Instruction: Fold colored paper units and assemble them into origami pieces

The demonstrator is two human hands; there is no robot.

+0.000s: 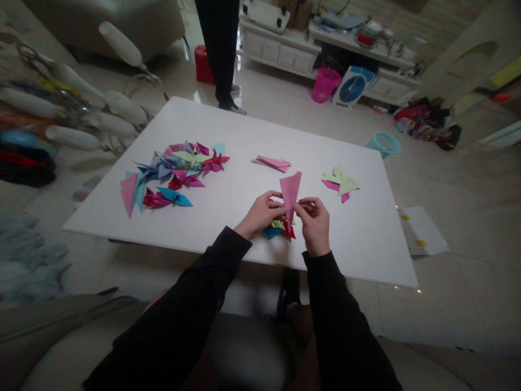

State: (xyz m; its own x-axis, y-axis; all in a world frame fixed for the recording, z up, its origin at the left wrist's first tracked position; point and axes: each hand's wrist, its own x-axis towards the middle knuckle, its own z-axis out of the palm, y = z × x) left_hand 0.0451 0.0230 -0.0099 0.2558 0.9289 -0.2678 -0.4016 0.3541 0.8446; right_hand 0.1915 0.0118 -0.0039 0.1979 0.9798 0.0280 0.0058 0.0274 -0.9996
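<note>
Both my hands hold one folded pink paper piece [290,191] upright above the white table [228,125]. My left hand [260,214] pinches its left edge, and my right hand [314,220] pinches its lower right edge. Under my hands lie a few folded pieces in blue, green and red [275,229]. A big pile of colourful folded paper shapes [175,174] spreads on the table's left. A small stack of pink pieces [272,163] lies just beyond my hands. Green and pink pieces [341,183] lie to the right.
A person in dark trousers [220,49] stands beyond the table's far edge. On the floor are a pink basket [324,84], a teal basket [384,143], a red bin [202,64] and a white sheet [421,231]. Cabinets line the back wall.
</note>
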